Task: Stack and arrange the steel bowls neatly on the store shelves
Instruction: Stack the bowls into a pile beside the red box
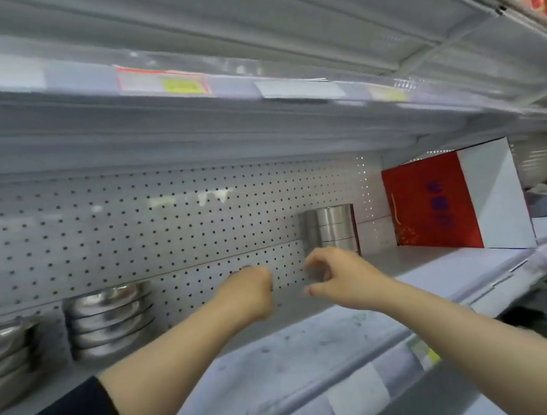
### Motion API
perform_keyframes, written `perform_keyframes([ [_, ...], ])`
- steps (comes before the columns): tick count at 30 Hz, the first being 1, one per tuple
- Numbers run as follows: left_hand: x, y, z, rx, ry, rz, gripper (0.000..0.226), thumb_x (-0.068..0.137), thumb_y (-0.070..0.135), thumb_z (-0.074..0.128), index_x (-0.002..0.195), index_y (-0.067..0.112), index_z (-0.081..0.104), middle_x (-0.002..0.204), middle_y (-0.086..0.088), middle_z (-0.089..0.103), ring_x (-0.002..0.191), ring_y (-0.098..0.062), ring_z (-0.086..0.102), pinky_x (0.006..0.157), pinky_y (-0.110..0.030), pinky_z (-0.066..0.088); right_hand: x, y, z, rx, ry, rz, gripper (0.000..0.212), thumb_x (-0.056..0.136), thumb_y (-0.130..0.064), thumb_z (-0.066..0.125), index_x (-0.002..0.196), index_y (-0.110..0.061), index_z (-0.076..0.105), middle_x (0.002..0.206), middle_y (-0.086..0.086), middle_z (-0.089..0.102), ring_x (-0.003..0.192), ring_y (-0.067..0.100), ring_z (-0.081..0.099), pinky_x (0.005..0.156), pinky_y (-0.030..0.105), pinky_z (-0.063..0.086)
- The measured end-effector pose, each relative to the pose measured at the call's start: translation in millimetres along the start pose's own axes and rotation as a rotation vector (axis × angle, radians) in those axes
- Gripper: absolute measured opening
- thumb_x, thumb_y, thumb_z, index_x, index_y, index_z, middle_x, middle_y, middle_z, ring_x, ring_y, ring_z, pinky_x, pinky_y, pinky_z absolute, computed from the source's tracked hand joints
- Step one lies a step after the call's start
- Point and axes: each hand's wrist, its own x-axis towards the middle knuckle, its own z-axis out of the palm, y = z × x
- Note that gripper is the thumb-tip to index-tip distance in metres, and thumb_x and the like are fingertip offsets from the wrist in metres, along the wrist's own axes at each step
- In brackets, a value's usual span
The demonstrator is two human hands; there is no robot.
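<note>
Blur softens most of the view, so small details are hard to read. Both hands reach over the bare middle of the shelf, close to the pegboard back wall. The left hand has its fingers curled away from the camera, and whether it holds anything I cannot tell. The right hand has its fingers loosely curled and shows nothing between them.

A stack of steel bowls stands at the shelf's left against the back wall; a second stack of bowls beside it is cut off by the left edge. A pile of steel tins stands behind the right hand, its base hidden. A red and white box leans further right. Price labels on the shelf above are unreadable.
</note>
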Motion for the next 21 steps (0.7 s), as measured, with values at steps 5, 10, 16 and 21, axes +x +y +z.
perform_keyframes([
  [5,71.4,23.7,6.3,-0.223,-0.080,-0.075,0.023,0.090,0.020,0.053,0.111,0.013,0.050,0.111,-0.003,0.053,0.096,-0.016,0.054,0.083,-0.026,0.046,37.9,70.6,-10.2,0.187,0.037,0.151,0.054,0.082,-0.030,0.070,0.130,-0.019,0.047,0.126,0.000,0.050,0.110,0.017,0.051,0.085,0.027,0.044],
  [10,133.1,41.9,34.8,-0.423,-0.094,-0.083,0.019,0.087,0.020,0.058,0.088,0.019,0.039,0.079,0.009,0.033,0.064,-0.003,0.032,0.058,-0.017,0.030,84.3,138.6,-34.8,0.254,0.054,0.241,0.055,0.080,-0.026,0.074,0.127,-0.020,0.046,0.126,0.007,0.049,0.101,0.019,0.051,0.061,0.017,0.041],
  [16,186.8,64.2,68.9,-0.244,-0.061,-0.110,0.044,0.089,0.008,0.054,0.132,0.005,0.042,0.136,-0.011,0.045,0.123,-0.025,0.047,0.098,-0.030,0.041,149.2,212.0,-46.1,0.000,0.001,0.234,0.077,0.072,-0.036,0.077,0.137,-0.023,0.036,0.136,0.005,0.045,0.113,0.023,0.050,0.081,0.027,0.046],
  [21,221.0,72.9,92.1,-0.331,-0.087,-0.291,0.039,0.088,0.012,0.058,0.123,0.001,0.047,0.129,-0.014,0.050,0.117,-0.025,0.052,0.095,-0.030,0.044,192.6,252.8,-43.0,0.258,-0.169,0.125,0.115,0.047,-0.060,0.083,0.141,-0.035,0.022,0.137,-0.002,0.041,0.112,0.016,0.046,0.089,0.030,0.046],
])
